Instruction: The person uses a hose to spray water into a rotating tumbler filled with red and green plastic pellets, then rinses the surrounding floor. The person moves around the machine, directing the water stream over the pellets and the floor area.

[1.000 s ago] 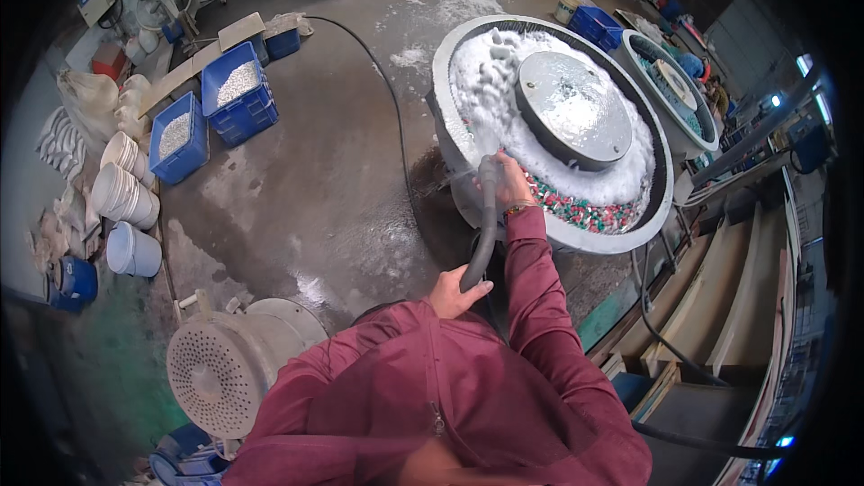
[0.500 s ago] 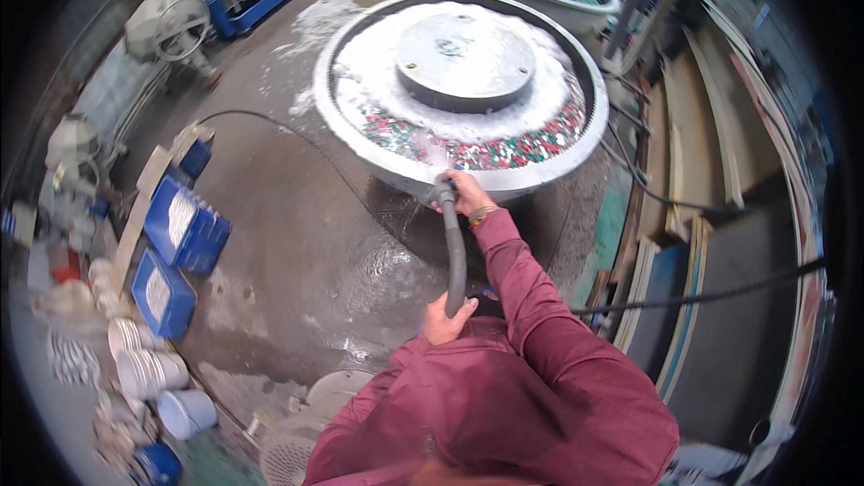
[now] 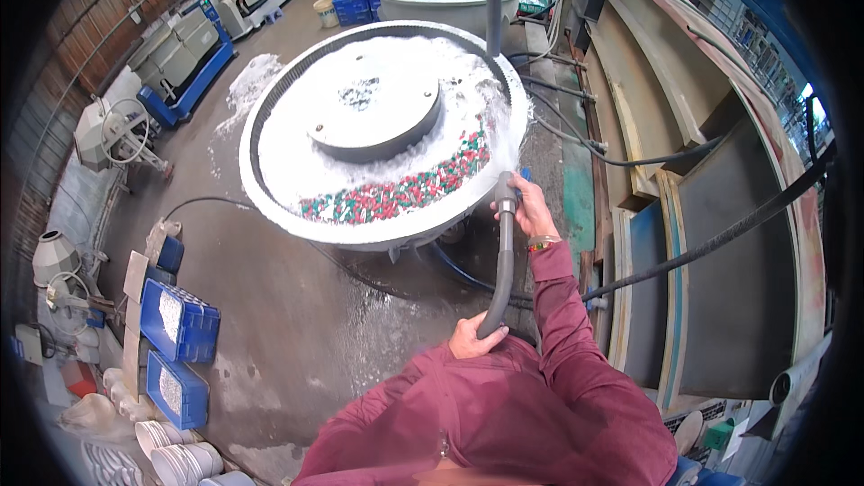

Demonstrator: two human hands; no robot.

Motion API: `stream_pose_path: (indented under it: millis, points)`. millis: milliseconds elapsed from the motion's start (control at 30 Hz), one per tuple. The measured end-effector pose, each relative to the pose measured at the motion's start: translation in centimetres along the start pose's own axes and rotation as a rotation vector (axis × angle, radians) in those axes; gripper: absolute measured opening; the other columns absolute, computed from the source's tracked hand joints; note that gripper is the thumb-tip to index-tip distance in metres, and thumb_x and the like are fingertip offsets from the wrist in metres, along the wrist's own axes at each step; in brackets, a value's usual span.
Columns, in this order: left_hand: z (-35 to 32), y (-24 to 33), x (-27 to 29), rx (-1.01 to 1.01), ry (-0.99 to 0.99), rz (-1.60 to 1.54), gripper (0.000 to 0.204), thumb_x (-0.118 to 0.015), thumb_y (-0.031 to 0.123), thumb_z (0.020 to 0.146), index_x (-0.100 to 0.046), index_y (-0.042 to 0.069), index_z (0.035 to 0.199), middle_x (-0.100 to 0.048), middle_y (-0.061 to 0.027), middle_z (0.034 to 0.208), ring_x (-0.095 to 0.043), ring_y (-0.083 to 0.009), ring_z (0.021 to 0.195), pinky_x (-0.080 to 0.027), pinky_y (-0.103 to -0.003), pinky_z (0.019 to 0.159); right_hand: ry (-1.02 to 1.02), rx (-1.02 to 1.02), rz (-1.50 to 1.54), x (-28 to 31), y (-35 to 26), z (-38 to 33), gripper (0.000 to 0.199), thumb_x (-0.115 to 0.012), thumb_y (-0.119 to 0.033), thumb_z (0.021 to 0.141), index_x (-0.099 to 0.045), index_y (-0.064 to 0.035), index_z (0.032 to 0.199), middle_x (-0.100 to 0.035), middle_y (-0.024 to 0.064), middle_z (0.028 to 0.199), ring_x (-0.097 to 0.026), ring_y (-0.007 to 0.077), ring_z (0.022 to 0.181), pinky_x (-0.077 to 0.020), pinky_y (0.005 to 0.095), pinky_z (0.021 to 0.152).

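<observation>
Head view: the round vibratory tub [image 3: 351, 232] lies ahead of you and a little to your left, and the grey hose [image 3: 506, 256] bridges the gap to it. Its long axis runs away from your body, bending up from your left hand [image 3: 472, 339], then nearly straight to the nozzle [image 3: 506, 191] at the tub's near right edge. Your right hand [image 3: 533, 209] is the nearer one to that edge, its fingers closed around the nozzle end; your left is wrapped around the hose's lower bend, close to your jacket. Whether the nozzle touches the rim, you cannot tell from here. A pale water stream [image 3: 511, 139] leaves it over the tub's right side.

Inside the tub, red, green and white chips [image 3: 396, 198] show along the near edge; white foam [image 3: 463, 94] covers much of the rest, around a flat, round centre cover [image 3: 378, 112]. Beyond the far edge stands a second round tub [image 3: 432, 11] with teal contents. On the floor at your left, two blue crates [image 3: 198, 333] hold white pellets [image 3: 169, 315].
</observation>
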State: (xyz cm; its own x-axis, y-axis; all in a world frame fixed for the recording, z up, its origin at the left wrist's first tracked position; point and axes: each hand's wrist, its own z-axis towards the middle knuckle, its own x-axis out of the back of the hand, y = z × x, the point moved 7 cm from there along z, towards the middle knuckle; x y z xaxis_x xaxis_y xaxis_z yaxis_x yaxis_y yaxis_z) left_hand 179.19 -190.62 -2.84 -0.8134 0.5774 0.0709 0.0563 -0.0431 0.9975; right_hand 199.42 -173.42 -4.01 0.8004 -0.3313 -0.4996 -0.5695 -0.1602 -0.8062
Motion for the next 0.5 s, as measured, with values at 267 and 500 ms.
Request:
stream_pose_path:
  millis: [267,500]
  points:
    - [6.1,-3.5,-7.3,0.294,-0.127,-0.096,0.032,-0.068,0.031,0.082,-0.060,0.001,0.073,-0.050,0.0038,0.061,-0.043,-0.0045,0.060,-0.038,-0.025,0.054,-0.079,0.000,-0.034,3.4,-4.6,2.8,0.041,-0.049,-0.017,0.084,-0.039,0.0024,0.119,-0.054,0.0129,0.076,-0.062,0.0292,0.058,-0.0540,0.0396,0.044]
    - [9.0,-4.1,-11.7,0.405,-0.034,-0.100,0.026,-0.068,0.026,0.081,-0.064,0.001,0.073,-0.057,0.0016,0.064,-0.051,-0.0058,0.063,-0.041,-0.023,0.058,-0.157,-0.172,-0.117,2.4,-5.9,4.5,0.037,-0.052,-0.016,0.079,-0.044,-0.0022,0.113,-0.053,0.0097,0.076,-0.060,0.0241,0.057,-0.0529,0.0378,0.044]
